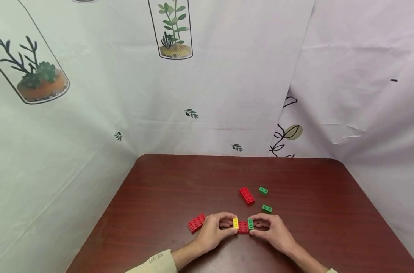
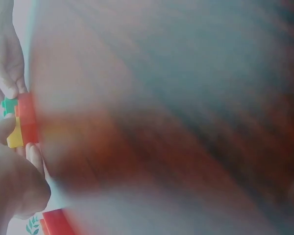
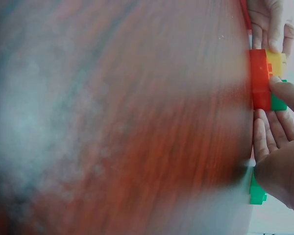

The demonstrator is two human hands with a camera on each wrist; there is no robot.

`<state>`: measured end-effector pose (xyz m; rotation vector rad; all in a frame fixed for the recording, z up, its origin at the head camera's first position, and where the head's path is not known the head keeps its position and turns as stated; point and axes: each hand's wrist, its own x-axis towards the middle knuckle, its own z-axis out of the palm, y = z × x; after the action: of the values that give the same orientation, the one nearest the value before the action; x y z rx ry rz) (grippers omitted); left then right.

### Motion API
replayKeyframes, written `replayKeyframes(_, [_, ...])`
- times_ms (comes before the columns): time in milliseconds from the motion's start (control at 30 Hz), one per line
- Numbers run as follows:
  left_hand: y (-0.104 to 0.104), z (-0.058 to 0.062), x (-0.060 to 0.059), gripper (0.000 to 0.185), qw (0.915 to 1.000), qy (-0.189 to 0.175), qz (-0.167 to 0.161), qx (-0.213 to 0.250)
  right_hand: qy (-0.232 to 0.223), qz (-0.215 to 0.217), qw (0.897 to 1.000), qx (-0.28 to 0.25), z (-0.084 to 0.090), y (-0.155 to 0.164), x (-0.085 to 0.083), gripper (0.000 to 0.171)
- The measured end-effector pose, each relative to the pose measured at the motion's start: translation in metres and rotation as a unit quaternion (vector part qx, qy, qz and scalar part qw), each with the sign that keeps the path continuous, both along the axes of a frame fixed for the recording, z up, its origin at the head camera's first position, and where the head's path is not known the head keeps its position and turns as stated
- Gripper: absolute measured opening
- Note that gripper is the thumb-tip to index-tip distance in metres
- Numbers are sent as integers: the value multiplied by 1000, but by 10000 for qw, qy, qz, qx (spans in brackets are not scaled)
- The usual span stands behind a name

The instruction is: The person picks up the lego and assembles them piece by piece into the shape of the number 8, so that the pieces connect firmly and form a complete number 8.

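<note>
In the head view a red brick lies on the table near its front edge, studs up. A yellow brick sits across its left end, and a green brick across its right end. My left hand pinches the yellow brick between thumb and forefinger. From the other side my right hand pinches the green one the same way. Both wrist views show the stack from the side, with the yellow brick and the green brick on top of the red brick.
A second red brick lies just left of my left hand, and a third red brick farther back. Two small green bricks, one farther off and one nearer, lie beyond my right hand. Printed cloth hangs behind the brown table.
</note>
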<state>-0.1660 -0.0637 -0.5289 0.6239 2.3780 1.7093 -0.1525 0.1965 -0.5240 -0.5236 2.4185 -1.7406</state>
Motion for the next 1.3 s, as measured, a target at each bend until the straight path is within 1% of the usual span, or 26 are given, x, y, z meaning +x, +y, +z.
replayKeyframes(167, [-1,0,-3,30,9998,-178,-80,-11,20,5,10000,25,0,1,-1,34])
replayKeyframes(367, [-1,5,-4,32,9992,-351,-154,60,23,0,10000,24,-1,2,-1,34])
replayKeyframes(500, [-4,11,-7,32,9995,-266,-151,106,26,0,10000,25,-1,2,-1,34])
replayKeyframes(633, [-12,18,-11,35,9998,-35,-101,164,-34,-27,10000,61,-1,2,-1,34])
replayKeyframes(733, [-21,21,-13,36,9995,177,25,256,-82,-48,9999,102,-1,2,-1,35])
replayKeyframes(867, [-35,25,-14,36,9979,344,350,417,-117,-62,9999,110,-2,3,-1,35])
replayKeyframes(1067, [-55,27,-12,38,9944,349,810,587,-124,-78,9998,124,-2,4,0,35])
replayKeyframes(1233, [-71,25,-7,40,9908,332,1193,555,-137,-79,9998,120,-1,3,-1,35])
replayKeyframes(1300, [-77,22,-3,41,9893,246,1309,599,-163,-91,9998,114,-1,2,-1,35])
